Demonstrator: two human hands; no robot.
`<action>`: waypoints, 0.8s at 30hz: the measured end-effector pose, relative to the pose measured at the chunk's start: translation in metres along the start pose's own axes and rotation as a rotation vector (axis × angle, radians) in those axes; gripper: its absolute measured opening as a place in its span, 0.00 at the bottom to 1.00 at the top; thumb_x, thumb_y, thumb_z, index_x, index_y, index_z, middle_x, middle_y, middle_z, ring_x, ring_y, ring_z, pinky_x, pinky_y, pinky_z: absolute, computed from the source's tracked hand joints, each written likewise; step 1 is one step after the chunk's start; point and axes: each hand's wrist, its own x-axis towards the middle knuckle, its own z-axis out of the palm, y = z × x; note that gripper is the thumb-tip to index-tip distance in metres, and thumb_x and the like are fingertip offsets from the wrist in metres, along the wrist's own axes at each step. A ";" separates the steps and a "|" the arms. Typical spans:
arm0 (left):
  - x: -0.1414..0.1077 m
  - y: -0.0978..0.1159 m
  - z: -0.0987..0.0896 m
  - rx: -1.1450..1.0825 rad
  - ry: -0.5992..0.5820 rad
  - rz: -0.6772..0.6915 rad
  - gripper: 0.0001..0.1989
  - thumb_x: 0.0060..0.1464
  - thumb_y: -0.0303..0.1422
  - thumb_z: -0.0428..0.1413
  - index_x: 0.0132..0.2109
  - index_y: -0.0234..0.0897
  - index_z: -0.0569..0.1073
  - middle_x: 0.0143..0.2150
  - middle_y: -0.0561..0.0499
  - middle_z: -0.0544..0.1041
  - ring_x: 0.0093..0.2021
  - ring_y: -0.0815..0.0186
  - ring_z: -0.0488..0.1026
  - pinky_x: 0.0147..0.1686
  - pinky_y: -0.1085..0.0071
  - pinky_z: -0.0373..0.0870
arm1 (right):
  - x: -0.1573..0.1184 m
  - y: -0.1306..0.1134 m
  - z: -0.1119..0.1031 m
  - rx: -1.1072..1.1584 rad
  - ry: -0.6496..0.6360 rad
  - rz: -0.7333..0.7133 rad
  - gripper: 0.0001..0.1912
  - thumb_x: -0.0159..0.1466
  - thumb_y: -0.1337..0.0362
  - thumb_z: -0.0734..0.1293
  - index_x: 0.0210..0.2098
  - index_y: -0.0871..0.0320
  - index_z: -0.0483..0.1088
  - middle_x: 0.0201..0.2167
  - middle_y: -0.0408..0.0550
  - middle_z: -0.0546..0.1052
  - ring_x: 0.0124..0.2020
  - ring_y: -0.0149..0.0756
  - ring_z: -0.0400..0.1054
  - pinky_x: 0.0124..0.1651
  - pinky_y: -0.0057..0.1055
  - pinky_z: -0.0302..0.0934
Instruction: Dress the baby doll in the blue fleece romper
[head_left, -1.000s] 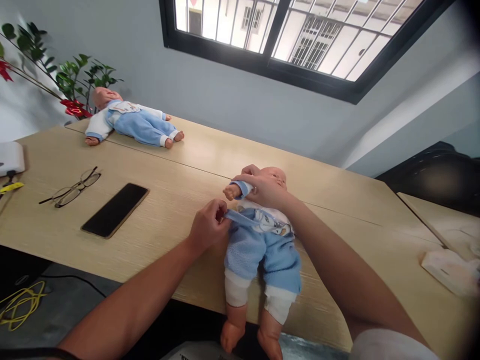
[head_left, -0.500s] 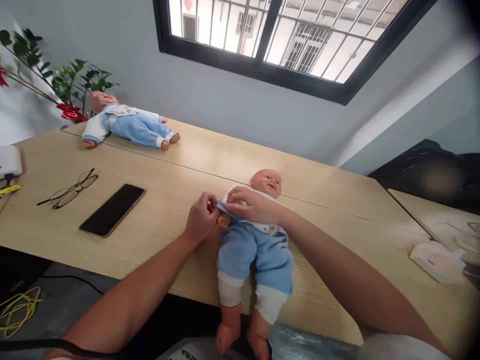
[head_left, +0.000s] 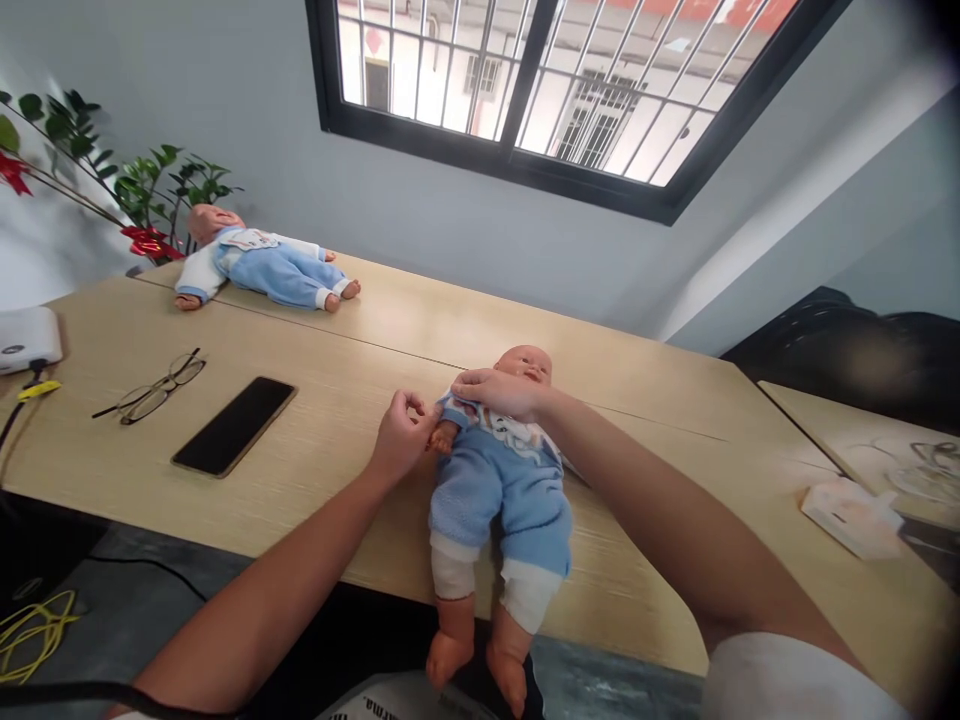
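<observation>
Our R hand (head_left: 495,392) sits higher vs. before, pinching soft light-blue cloth (head_left: 448,400) at the bald plastic baby doll (head_left: 501,478)'s shoulder — doll face-up on pale wood table (head_left: 637,385). L hand (head_left: 409,425) curled alongside — we can't tell if gripping.

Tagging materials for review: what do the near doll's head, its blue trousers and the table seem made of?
Doll's head: probably vinyl or plastic; smooth, slight sheen. Blue trousers: fabric, perhaps fleece; matte, nubbly, creased. Table: wood or wood-look laminate; fine streaks, soft glare.
</observation>
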 end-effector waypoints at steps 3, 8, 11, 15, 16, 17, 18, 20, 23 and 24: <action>-0.011 0.002 -0.002 0.062 -0.092 -0.081 0.19 0.62 0.52 0.55 0.41 0.41 0.66 0.36 0.53 0.76 0.32 0.65 0.75 0.30 0.72 0.66 | 0.007 0.004 -0.006 0.029 -0.009 0.026 0.15 0.65 0.51 0.66 0.29 0.56 0.69 0.26 0.42 0.71 0.28 0.34 0.63 0.34 0.31 0.59; -0.024 0.007 -0.006 0.248 -0.208 -0.069 0.21 0.61 0.51 0.58 0.49 0.41 0.67 0.29 0.54 0.79 0.30 0.60 0.77 0.30 0.70 0.63 | 0.017 -0.008 -0.002 -0.168 -0.008 0.120 0.19 0.61 0.50 0.69 0.23 0.57 0.67 0.23 0.42 0.68 0.26 0.32 0.57 0.32 0.32 0.54; -0.023 0.011 -0.008 0.335 -0.137 0.040 0.19 0.63 0.47 0.58 0.53 0.41 0.67 0.26 0.57 0.77 0.28 0.61 0.77 0.30 0.70 0.62 | 0.024 -0.016 0.000 -0.237 -0.030 0.146 0.19 0.61 0.49 0.70 0.23 0.57 0.69 0.23 0.42 0.68 0.26 0.32 0.57 0.31 0.32 0.53; -0.024 0.011 -0.009 0.447 -0.070 0.261 0.16 0.65 0.43 0.57 0.55 0.43 0.73 0.30 0.55 0.79 0.30 0.62 0.78 0.32 0.71 0.64 | 0.031 -0.021 -0.001 -0.307 -0.023 0.136 0.17 0.62 0.53 0.69 0.23 0.57 0.68 0.22 0.41 0.66 0.25 0.31 0.56 0.28 0.31 0.50; -0.025 0.011 -0.010 0.449 -0.071 0.319 0.14 0.65 0.42 0.57 0.54 0.43 0.75 0.32 0.53 0.80 0.32 0.63 0.78 0.33 0.71 0.65 | 0.032 -0.022 -0.002 -0.317 -0.013 0.140 0.16 0.62 0.54 0.69 0.23 0.57 0.68 0.22 0.41 0.67 0.25 0.31 0.56 0.28 0.31 0.50; -0.026 0.011 -0.010 0.441 -0.083 0.376 0.13 0.66 0.41 0.57 0.53 0.43 0.76 0.34 0.52 0.81 0.33 0.63 0.79 0.35 0.71 0.66 | 0.034 -0.023 -0.003 -0.326 0.009 0.157 0.16 0.62 0.54 0.69 0.24 0.57 0.69 0.23 0.42 0.68 0.25 0.31 0.57 0.28 0.31 0.51; -0.027 0.012 -0.010 0.424 -0.101 0.428 0.12 0.66 0.39 0.57 0.52 0.43 0.78 0.36 0.51 0.82 0.34 0.64 0.79 0.36 0.71 0.68 | 0.036 -0.023 -0.004 -0.339 0.044 0.189 0.15 0.62 0.53 0.70 0.26 0.57 0.70 0.24 0.43 0.70 0.26 0.32 0.59 0.29 0.31 0.52; -0.028 0.013 -0.012 0.379 -0.135 0.505 0.12 0.66 0.39 0.57 0.52 0.42 0.79 0.38 0.49 0.83 0.35 0.65 0.79 0.38 0.71 0.70 | 0.040 -0.024 -0.006 -0.375 0.129 0.281 0.15 0.61 0.51 0.71 0.30 0.58 0.74 0.25 0.45 0.73 0.28 0.35 0.63 0.30 0.31 0.55; -0.028 0.015 -0.018 0.318 -0.141 0.535 0.14 0.64 0.39 0.58 0.52 0.41 0.81 0.36 0.49 0.83 0.33 0.66 0.77 0.39 0.71 0.71 | 0.044 -0.023 -0.013 -0.414 0.222 0.382 0.16 0.62 0.49 0.71 0.34 0.58 0.76 0.25 0.49 0.75 0.30 0.39 0.67 0.32 0.33 0.58; -0.028 0.016 -0.021 0.300 -0.139 0.521 0.14 0.63 0.39 0.59 0.52 0.41 0.81 0.36 0.49 0.82 0.33 0.66 0.76 0.39 0.71 0.72 | 0.045 -0.022 -0.017 -0.419 0.242 0.400 0.16 0.62 0.49 0.71 0.34 0.58 0.76 0.25 0.49 0.75 0.30 0.40 0.68 0.32 0.34 0.59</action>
